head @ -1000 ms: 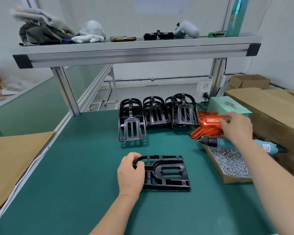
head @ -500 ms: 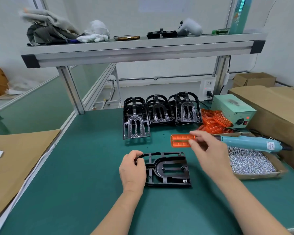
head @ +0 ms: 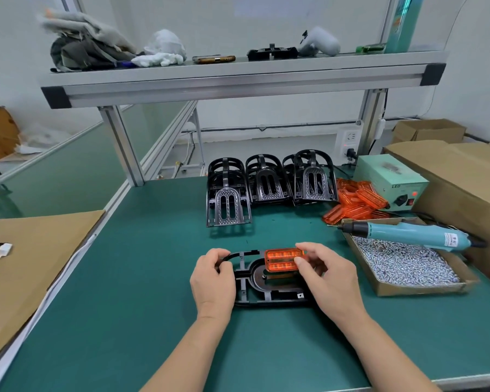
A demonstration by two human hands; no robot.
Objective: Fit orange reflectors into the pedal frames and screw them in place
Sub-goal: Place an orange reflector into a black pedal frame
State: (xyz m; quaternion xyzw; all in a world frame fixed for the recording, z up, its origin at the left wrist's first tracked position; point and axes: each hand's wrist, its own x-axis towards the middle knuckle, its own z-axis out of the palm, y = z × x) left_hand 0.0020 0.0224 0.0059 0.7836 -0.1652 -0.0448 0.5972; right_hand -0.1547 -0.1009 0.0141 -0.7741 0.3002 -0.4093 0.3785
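Green-matted bench (head: 125, 292): one black pedal frame (head: 272, 297) lies flat at centre. At 12 o'clock, stacked black pedals (head: 269, 185) stand in three groups. At 1 o'clock, a loose pile of orange reflectors (head: 357, 202), touching a green power unit (head: 388, 176). At 3 o'clock, a cardboard tray (head: 419, 290) of screws (head: 402, 264). Beyond it, a large carton (head: 458, 171).
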